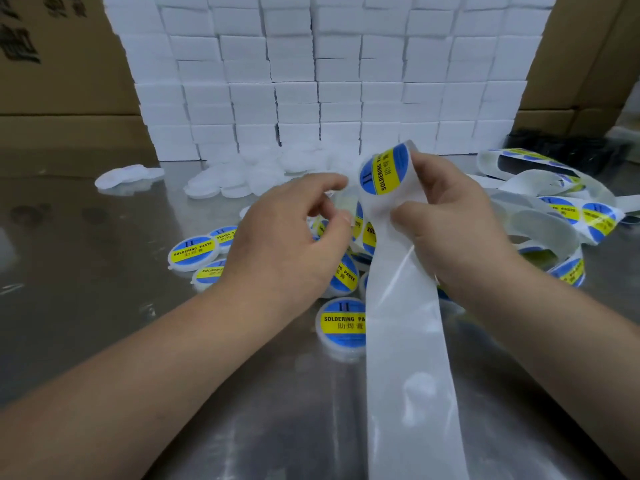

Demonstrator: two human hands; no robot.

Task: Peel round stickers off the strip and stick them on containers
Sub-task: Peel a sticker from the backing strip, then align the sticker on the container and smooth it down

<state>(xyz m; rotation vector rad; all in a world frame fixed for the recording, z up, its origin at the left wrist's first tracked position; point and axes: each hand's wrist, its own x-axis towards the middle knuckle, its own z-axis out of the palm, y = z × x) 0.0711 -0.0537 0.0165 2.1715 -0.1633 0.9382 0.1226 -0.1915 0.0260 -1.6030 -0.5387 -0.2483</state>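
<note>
Well into the job, judging by the table. Gripping the backing strip (pixel 405 341) in the right hand (pixel 450 216), thumb and fingers curled round it where it folds over. One round "Soldering Paste" sticker (pixel 382 171) at that fold, just above the fingertips, seemingly not yet lifted. Reaching in beside it with the left hand (pixel 277 237), forefinger and thumb parted, holding nothing, close to the sticker's edge but apparently short of touching.

Done so far: several labelled containers (pixel 194 252) lying on the metal table (pixel 86 323) beneath and between the hands, plus a long bare run of strip trailing toward the camera.

Left to do: a heap of plain white containers (pixel 221 187) further back, and many stickers on the strip's loose coils at far right. Roughly midway, then, at a guess. Behind everything, stacked white boxes (pixel 311 81).
</note>
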